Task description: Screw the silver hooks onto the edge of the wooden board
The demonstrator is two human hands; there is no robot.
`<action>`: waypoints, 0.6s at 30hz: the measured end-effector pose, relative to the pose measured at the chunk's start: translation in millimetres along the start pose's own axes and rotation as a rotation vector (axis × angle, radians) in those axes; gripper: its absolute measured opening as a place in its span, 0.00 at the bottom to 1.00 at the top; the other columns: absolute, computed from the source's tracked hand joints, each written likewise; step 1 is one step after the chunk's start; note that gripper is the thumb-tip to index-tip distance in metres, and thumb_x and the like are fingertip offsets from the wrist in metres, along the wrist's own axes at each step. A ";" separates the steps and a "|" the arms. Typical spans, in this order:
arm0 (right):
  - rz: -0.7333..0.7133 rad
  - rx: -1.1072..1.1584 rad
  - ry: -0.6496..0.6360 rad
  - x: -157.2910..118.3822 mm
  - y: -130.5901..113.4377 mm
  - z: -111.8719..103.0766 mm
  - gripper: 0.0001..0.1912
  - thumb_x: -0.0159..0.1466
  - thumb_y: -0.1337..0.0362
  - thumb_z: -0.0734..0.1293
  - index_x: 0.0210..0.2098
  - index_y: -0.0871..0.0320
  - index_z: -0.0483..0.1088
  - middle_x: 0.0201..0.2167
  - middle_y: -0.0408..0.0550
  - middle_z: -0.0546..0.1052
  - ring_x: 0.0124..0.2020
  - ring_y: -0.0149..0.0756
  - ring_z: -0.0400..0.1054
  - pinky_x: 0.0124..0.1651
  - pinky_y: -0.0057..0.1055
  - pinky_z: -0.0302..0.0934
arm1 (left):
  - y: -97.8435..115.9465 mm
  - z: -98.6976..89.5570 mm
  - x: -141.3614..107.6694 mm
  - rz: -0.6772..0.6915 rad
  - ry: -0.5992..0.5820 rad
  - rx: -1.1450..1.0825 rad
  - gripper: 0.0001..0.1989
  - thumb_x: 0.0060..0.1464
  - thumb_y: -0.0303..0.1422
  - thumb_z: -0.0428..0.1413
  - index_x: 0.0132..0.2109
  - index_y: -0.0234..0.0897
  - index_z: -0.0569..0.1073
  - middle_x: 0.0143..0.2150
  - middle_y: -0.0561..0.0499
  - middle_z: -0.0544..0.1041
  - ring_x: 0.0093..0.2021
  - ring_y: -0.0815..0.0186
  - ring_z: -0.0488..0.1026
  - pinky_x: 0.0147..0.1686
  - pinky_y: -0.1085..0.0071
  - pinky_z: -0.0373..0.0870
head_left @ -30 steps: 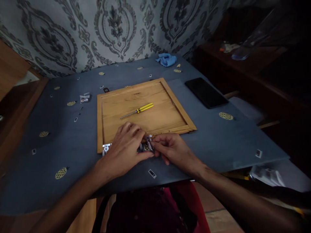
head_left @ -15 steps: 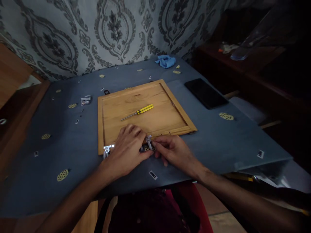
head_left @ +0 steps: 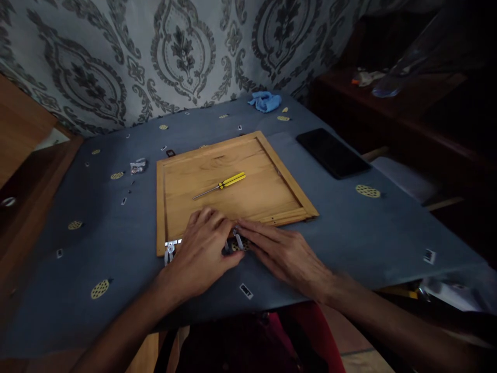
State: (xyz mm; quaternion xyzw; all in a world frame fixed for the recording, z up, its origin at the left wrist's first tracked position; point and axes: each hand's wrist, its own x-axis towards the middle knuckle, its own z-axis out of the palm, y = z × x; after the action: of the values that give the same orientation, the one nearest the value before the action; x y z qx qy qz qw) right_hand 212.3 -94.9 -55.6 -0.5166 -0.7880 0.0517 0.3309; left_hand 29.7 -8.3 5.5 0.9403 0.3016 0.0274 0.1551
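Note:
A wooden cabinet door [head_left: 217,155] lies flat on the cloth-covered table. At its near edge sits a metal hinge [head_left: 238,240], between my two hands. My left hand [head_left: 204,248] is curled over this edge, its fingers on the wood and its thumb by the hinge arm, closed on the hinge. From the other side, my right hand [head_left: 285,254] has its fingers pressed together, the tips touching the hinge at the wood; the exact grip is partly hidden. A second hinge [head_left: 170,250] is on the near left corner. A yellow-handled screwdriver [head_left: 232,180] rests on the door.
Another loose metal hinge [head_left: 138,166] lies left of the door, with small screws [head_left: 130,190] near it. A black phone [head_left: 332,153] is to the right. A blue cloth [head_left: 265,101] lies at the back, before a patterned curtain [head_left: 182,46].
My right hand has shifted from a pinch beside the hinge to straighter fingers laid over its plate. My left hand stays in place. The view has tilted slightly.

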 end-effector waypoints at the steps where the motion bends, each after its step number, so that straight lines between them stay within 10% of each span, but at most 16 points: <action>1: -0.015 -0.010 -0.015 0.3 0.9 0.2 0.18 0.70 0.73 0.60 0.56 0.60 0.71 0.57 0.55 0.77 0.55 0.37 0.75 0.57 0.33 0.72 | -0.3 0.5 0.3 -0.006 0.003 -0.009 0.11 0.57 0.37 0.61 0.45 0.37 0.73 0.44 0.47 0.75 0.50 0.52 0.68 0.53 0.53 0.65; 18: -0.124 -0.072 -0.022 -5.2 5.8 4.6 0.17 0.69 0.73 0.62 0.56 0.61 0.71 0.56 0.57 0.77 0.56 0.40 0.75 0.56 0.36 0.73 | -12.0 0.1 -2.5 -0.055 0.014 -0.107 0.20 0.50 0.43 0.67 0.44 0.39 0.71 0.45 0.48 0.75 0.50 0.52 0.68 0.50 0.55 0.65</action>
State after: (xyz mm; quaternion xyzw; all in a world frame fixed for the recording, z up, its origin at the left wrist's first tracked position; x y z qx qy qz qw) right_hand 215.5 -95.4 -64.1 -0.4778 -0.8234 0.0085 0.3061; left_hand 20.9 -0.4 1.8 0.9218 0.3265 0.0459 0.2038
